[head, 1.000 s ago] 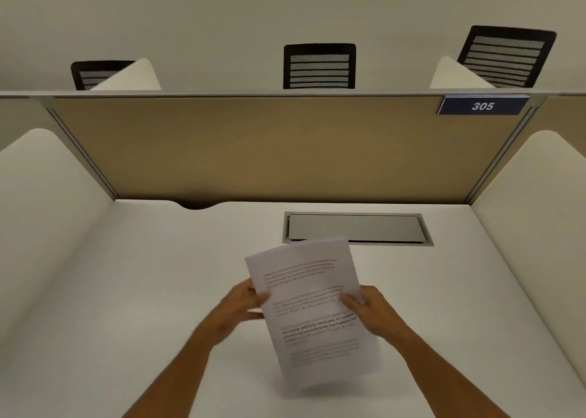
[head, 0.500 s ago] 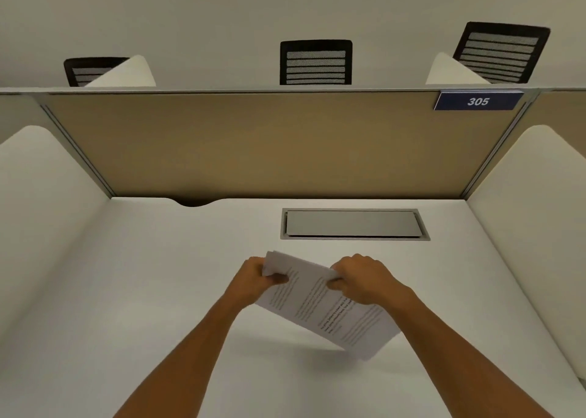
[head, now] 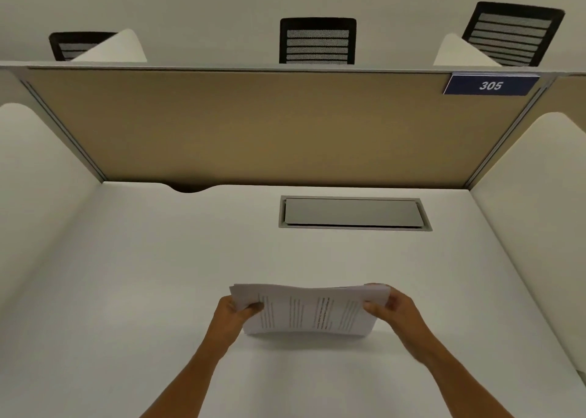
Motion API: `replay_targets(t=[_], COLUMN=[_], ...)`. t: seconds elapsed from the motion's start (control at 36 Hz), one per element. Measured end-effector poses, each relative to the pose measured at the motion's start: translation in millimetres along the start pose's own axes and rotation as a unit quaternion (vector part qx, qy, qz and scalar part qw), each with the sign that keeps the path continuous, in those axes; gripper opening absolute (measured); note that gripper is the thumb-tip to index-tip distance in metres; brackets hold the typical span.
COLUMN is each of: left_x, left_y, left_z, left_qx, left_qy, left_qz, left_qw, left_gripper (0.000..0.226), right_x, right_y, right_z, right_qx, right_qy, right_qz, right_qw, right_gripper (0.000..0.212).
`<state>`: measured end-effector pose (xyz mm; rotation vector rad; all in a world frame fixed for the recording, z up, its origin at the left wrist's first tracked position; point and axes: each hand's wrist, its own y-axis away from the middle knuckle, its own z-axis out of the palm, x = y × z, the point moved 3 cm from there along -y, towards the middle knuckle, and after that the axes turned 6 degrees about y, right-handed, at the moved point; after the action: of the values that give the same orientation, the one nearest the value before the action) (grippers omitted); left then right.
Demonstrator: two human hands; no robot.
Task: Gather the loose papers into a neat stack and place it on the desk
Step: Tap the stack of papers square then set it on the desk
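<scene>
A stack of white printed papers (head: 309,311) is turned sideways, its long edge running left to right, and stands on its lower long edge on or just above the white desk (head: 158,275). My left hand (head: 233,314) grips the stack's left end. My right hand (head: 391,309) grips its right end. The printed lines face me and run vertically. The top edges of the sheets look slightly uneven at both upper corners.
A grey cable hatch (head: 355,213) is set into the desk behind the papers. A tan partition (head: 269,125) with a blue "305" sign (head: 491,85) closes the back, with white side panels (head: 38,195) left and right. Black chairs (head: 317,40) show beyond.
The papers have turned from upright to tilted to sideways. Both hands have shifted from the sheet's sides to its two short ends and spread apart, lowering the stack toward the desk.
</scene>
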<state>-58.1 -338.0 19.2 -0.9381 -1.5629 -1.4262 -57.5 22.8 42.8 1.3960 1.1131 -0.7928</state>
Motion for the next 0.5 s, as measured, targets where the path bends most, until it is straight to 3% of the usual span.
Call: replay_targets(t=[0.14, 0.28, 0.5], left_x=[-10, -10, -11], left_y=[-3, -4, -2], left_z=[-2, 1, 12], left_qx=[-0.003, -0.001, 0.035], left_qy=[0.025, 0.048, 0.034], left_qz=[-0.014, -0.003, -0.003], left_qw=[1.000, 0.999, 0.999], left_gripper=[0.024, 0.040, 0.027], right_x=[19, 16, 26], right_y=[-4, -6, -3], right_z=[19, 23, 18], right_qx=[-0.027, -0.010, 0.009], right_qy=[0.013, 0.008, 0.010], right_qz=[0.035, 0.033, 0.049], right_qw=[0.999, 0.999, 0.999], right_gripper=[0.032, 0.027, 0.027])
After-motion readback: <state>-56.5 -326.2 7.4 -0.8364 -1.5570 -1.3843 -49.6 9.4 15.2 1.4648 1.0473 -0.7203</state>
